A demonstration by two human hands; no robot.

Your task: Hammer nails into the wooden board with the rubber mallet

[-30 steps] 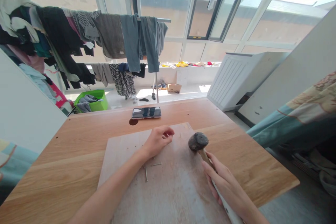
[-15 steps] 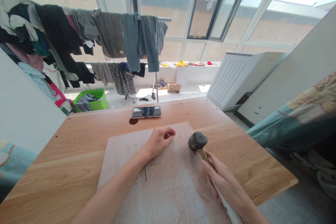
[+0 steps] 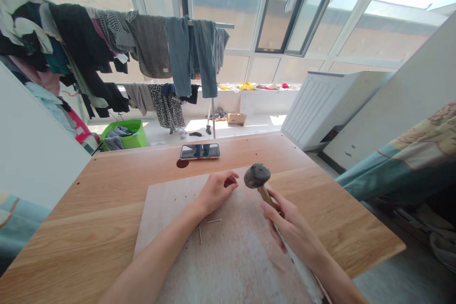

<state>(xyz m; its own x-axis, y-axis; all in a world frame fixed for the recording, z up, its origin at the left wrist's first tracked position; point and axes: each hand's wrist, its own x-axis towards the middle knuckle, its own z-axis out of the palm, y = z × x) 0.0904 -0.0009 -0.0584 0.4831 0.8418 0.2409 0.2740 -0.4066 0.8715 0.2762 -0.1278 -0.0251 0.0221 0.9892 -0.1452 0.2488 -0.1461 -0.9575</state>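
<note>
My right hand (image 3: 288,218) is wrapped around the handle of a rubber mallet (image 3: 257,175) with a dark head. The mallet head hovers over the far right part of a pale wooden board (image 3: 235,256), just right of my left hand (image 3: 217,192). My left hand rests on the board with its fingers curled into a pinch; whatever is between the fingertips is hidden. Two loose nails lie on the board near my left wrist: one nail (image 3: 214,221) crosswise, the other nail (image 3: 200,235) pointing toward me. Small dark holes dot the board's left side.
The board lies on a wooden table (image 3: 96,209). A phone (image 3: 200,151) sits near the far edge, beside a round dark hole (image 3: 182,164). Beyond are a green basket (image 3: 133,135), hanging clothes (image 3: 151,45) and a white cabinet (image 3: 320,104) at right.
My right hand has moved the mallet left and slightly up, toward my left hand. The standing nail seen before right of my left fingers is now covered by the mallet head. My left hand stays put.
</note>
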